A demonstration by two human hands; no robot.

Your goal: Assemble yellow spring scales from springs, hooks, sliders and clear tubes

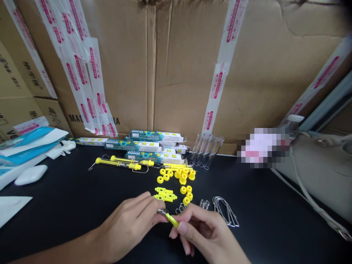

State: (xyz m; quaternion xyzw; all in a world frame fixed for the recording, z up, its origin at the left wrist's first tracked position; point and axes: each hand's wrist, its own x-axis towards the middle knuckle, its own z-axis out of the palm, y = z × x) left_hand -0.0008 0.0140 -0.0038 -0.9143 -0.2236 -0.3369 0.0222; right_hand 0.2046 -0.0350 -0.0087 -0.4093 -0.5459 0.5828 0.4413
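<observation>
My left hand (129, 223) and my right hand (203, 233) meet low in the middle of the head view, over a black table (82, 198). Both pinch one small yellow strip with a metal end (168, 217); the left fingers grip the metal end, the right thumb and forefinger the yellow part. Just beyond lie flat yellow strips (165, 194), several yellow caps (178, 176), small springs (180, 209) and a bunch of wire hooks (225, 212). Two assembled yellow spring scales (121, 163) lie further back.
Green and white boxes (154, 146) are stacked at the back against large taped cartons (176, 73). Clear tubes (206, 148) lean there too. Blue and white packets (27, 146) and a white case (30, 174) sit at left. A grey bag with a strap (316, 176) lies at right.
</observation>
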